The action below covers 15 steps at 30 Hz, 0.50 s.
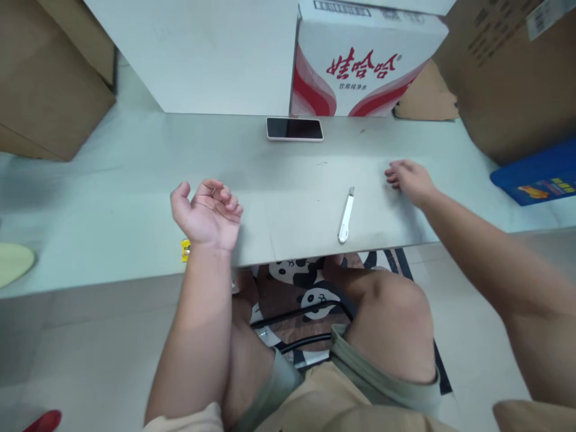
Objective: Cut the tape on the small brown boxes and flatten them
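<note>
In the head view, a white retractable utility knife is laid on the pale tabletop near its front edge, its blade end pointed away from the person. The left hand is held palm up, well left of the knife, its fingers loosely curled and its thumb spread wide. The right hand is held right of the knife, its fingers bunched narrowly; whether anything is gripped cannot be told. Beyond the knife, a smartphone and a red-lettered water carton are placed.
</note>
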Available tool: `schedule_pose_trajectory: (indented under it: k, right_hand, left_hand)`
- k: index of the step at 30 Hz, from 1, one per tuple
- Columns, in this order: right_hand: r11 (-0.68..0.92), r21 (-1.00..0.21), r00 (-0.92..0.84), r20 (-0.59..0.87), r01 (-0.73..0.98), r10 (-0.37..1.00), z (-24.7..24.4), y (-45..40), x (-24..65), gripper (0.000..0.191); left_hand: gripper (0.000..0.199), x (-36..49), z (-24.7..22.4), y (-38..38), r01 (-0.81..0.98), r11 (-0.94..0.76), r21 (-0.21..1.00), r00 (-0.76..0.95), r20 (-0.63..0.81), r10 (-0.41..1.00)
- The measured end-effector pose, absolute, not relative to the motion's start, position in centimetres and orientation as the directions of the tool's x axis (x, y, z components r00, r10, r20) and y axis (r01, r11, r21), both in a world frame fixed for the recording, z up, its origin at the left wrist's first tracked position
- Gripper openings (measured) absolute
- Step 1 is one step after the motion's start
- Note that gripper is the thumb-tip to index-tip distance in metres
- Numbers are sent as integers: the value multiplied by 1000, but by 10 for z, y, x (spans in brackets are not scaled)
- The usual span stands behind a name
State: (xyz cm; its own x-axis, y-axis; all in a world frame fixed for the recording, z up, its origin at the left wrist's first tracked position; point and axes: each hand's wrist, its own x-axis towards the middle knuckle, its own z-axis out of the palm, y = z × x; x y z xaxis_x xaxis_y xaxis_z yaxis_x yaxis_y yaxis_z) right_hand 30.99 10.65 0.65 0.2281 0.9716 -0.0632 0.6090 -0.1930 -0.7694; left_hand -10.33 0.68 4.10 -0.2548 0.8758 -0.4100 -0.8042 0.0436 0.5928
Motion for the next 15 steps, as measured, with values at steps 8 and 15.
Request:
schedule_pose_trajectory:
  k: [8, 15]
  right_hand:
    - [50, -287, -55, -9, 957, 998, -12, 57, 293, 46]
    - [36, -100, -43, -70, 994, 997, -3, 61, 302, 44]
  left_hand:
    - [50, -111, 48, -4, -841, 21, 541, -245, -415, 876]
    - [50, -117, 50, -11, -872, -23, 489, -247, -399, 883]
